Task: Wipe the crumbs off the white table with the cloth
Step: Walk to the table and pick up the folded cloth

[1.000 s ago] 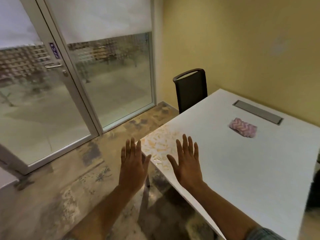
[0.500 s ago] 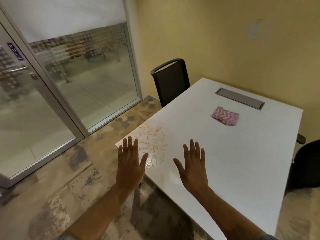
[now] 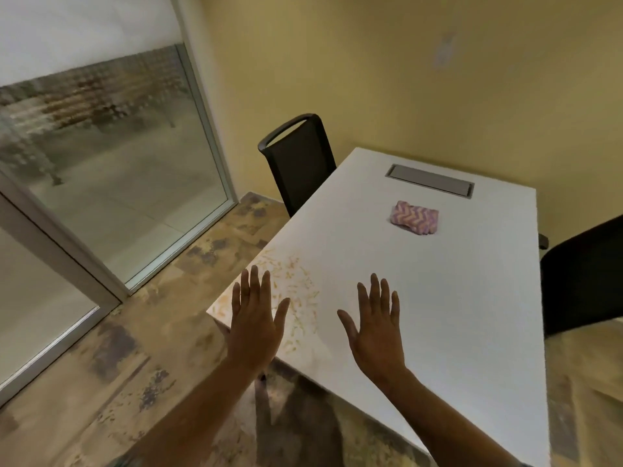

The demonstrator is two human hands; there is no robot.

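A white table (image 3: 455, 298) fills the right half of the view. Yellowish crumbs (image 3: 296, 291) lie scattered over its near left corner. A folded pink cloth with a zigzag pattern (image 3: 415, 218) rests farther back on the table, near the grey cable hatch. My left hand (image 3: 254, 318) is held flat with fingers spread over the crumbed corner. My right hand (image 3: 376, 326) is spread the same way over bare tabletop to the right of the crumbs. Both hands hold nothing and are well short of the cloth.
A grey cable hatch (image 3: 431, 181) is set into the far end of the table. A black chair (image 3: 298, 160) stands at the far left side, another black chair (image 3: 586, 274) at the right. Glass panels (image 3: 111, 156) and a yellow wall enclose the room.
The view has turned right and come closer to the table; the door handle has left the frame. Both hands stay spread, now above the table's near corner.
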